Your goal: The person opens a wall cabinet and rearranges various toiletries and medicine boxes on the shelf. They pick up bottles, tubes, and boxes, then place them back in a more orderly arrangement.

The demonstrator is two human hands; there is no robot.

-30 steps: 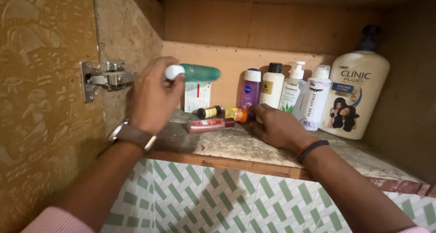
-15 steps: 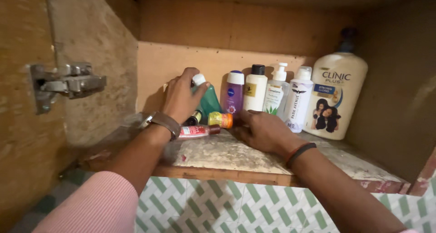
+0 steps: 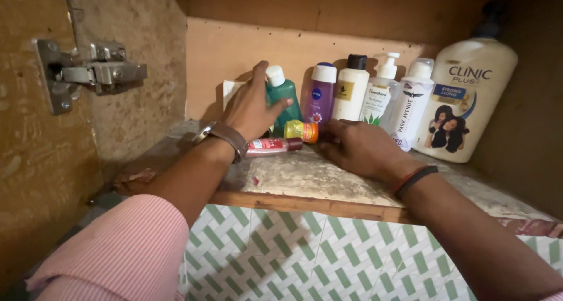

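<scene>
Nearest the wooden shelf edge (image 3: pixel 305 205), the right hand (image 3: pixel 360 148) lies palm down on the worn shelf top, fingers loosely spread and gripping nothing. Just left of it a small red bottle (image 3: pixel 271 146) lies on its side, with a little orange-and-yellow bottle (image 3: pixel 302 131) behind it. Farther in, the left hand (image 3: pixel 253 108) is wrapped around the green bottle with a white cap (image 3: pixel 281 95), which stands upright at the left end of the row by the back wall. Right of it stand a purple bottle (image 3: pixel 319 98), a white bottle with a black cap (image 3: pixel 350 90) and a large cream pump bottle (image 3: pixel 469 95).
</scene>
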